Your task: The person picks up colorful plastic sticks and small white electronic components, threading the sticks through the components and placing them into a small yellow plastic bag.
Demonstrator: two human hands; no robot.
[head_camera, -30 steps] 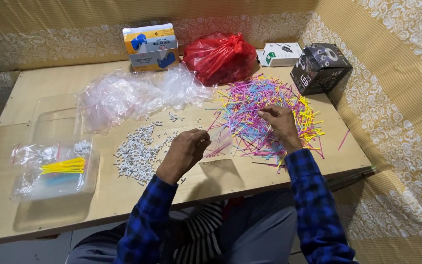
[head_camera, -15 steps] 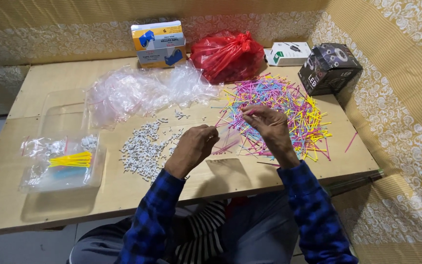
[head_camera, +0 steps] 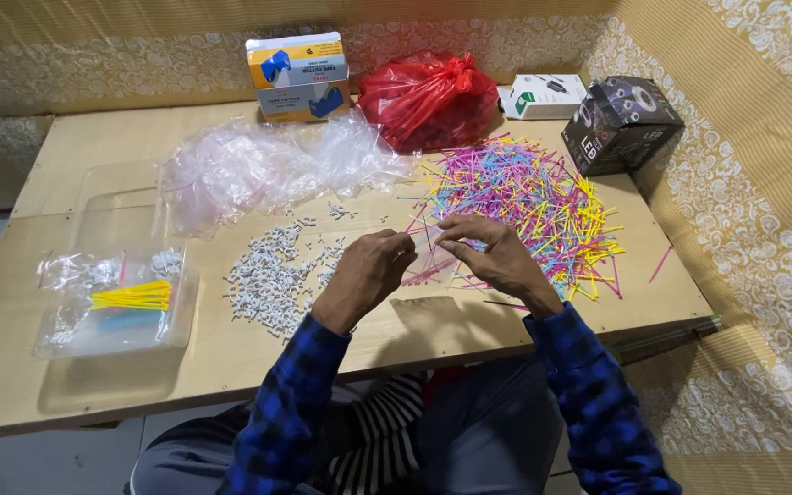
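My left hand (head_camera: 370,272) hovers just above the table with fingers curled, pinching the end of a thin pink stick (head_camera: 419,223). My right hand (head_camera: 488,252) is close beside it, fingertips closed on the same stick or one beside it; I cannot tell which. Both hands meet at the near edge of a big pile of thin coloured sticks (head_camera: 529,197) in pink, yellow, blue and green. A scatter of small white plastic pieces (head_camera: 272,270) lies left of my left hand.
Crumpled clear plastic bags (head_camera: 258,170) lie behind the white pieces. A clear tray (head_camera: 116,298) at left holds bagged yellow sticks. At the back stand a blue-yellow carton (head_camera: 297,75), a red bag (head_camera: 428,96), a white box (head_camera: 543,96) and a black box (head_camera: 621,124).
Both hands have lifted off the stick pile and drawn together toward me, now pinching a stick between them. The view has shifted slightly.
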